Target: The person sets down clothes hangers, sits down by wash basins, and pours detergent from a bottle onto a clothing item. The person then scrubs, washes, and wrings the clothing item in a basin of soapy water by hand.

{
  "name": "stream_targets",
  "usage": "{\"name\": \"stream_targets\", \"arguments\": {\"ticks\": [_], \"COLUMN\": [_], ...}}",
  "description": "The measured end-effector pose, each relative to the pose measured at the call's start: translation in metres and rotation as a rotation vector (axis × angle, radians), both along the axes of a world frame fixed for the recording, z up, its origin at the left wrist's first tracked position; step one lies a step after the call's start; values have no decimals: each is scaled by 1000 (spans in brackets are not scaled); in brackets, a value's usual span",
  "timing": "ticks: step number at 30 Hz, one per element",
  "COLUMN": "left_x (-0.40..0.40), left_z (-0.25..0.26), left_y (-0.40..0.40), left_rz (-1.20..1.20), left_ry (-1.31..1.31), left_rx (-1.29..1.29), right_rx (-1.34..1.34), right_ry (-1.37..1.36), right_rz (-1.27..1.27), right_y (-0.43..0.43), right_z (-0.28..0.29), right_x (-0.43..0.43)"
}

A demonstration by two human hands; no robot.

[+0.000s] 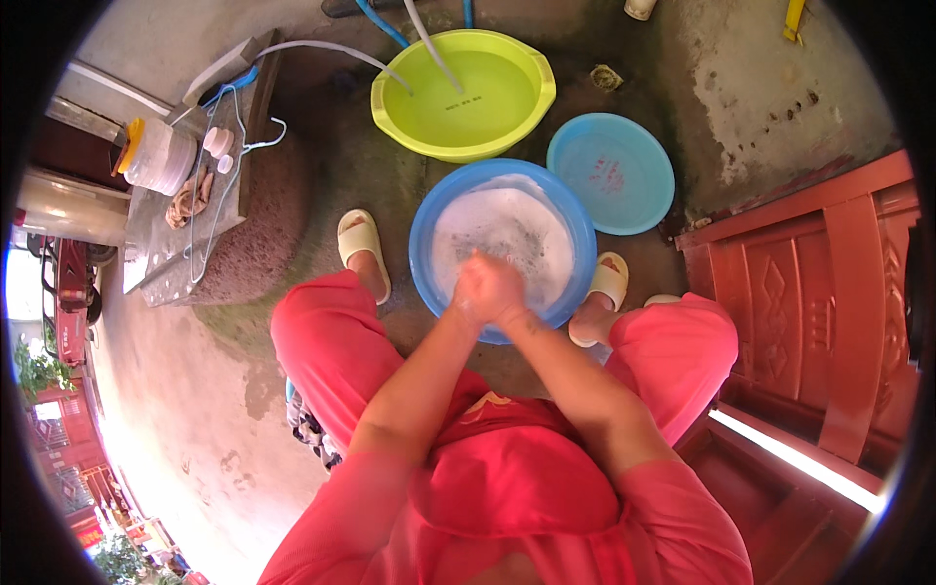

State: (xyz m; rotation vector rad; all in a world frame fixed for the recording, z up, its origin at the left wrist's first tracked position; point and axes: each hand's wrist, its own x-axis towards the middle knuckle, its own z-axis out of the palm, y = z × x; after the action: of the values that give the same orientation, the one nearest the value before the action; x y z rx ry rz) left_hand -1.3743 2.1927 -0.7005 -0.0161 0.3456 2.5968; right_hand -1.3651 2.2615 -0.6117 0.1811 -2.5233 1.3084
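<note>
Between my feet stands a blue plastic basin (424, 292) full of white soap suds (541, 212). Over its near part, my left hand (468, 292) and my right hand (506, 287) are pressed together, fingers bunched and slightly blurred. Whether anything is held between them is hidden. Both wrists cross the near rim. Beyond it sits a yellow-green plastic tub (380, 110) of water, with thin hoses (431, 44) running into it. A shallower turquoise basin (662, 190) with a red print on its bottom stands to the right, close to the blue one.
At left, a stone slab (161, 252) carries wire hangers (238, 161), a plastic jar (157, 157) with a yellow lid, small pink containers (218, 141) and a crumpled cloth (191, 197). A red panelled door (782, 307) stands at right. A floor drain (605, 77) lies near the wall.
</note>
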Motion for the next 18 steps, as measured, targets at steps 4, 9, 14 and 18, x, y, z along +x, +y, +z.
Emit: {"name": "stream_targets", "arguments": {"ticks": [4, 9, 14, 18], "left_x": [-10, -17, -13, -19], "left_z": [37, -8, 54, 85], "left_y": [1, -22, 20, 14], "left_rz": [-181, -26, -120, -126], "left_ry": [-364, -227, -390, -374], "left_rx": [-230, -4, -503, -458], "right_rx": [65, 93, 26, -1348], "right_ry": [-450, -233, -739, -681], "right_rz": [-350, -95, -354, -174], "right_y": [30, -16, 52, 60], "right_z": [-25, 15, -57, -86], "right_x": [-34, -2, -52, -32]}}
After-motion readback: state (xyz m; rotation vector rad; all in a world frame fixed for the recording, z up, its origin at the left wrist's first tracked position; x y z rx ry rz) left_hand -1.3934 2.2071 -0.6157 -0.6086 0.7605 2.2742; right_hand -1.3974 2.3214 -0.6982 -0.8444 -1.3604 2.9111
